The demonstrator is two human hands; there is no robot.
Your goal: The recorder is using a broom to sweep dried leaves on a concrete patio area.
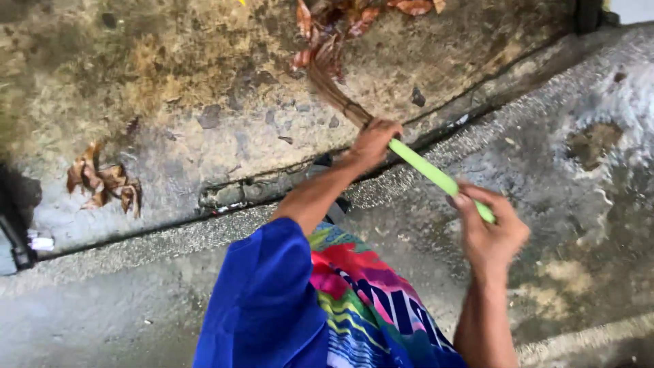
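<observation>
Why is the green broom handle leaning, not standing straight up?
Tilted: the green plastic broom handle slants between the left hand and right hand, brown bristles reaching the dry leaves.

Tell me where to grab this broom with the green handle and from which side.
Grip the broom's green handle, wrapping from above: left hand low by the bristle binding, right hand at the top end. The stick slants up toward the body, bristles down.

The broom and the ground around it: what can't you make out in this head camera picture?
- Broom bristles: motion-blurred, tips lost among the dry leaves.
- Green handle: both ends hidden inside the left hand and right hand.
- Leaf pile at the top: cut off by the picture edge.
- Dark object at the left edge: cut off, kind unclear.
- Feet: hidden under the colourful clothing.
</observation>
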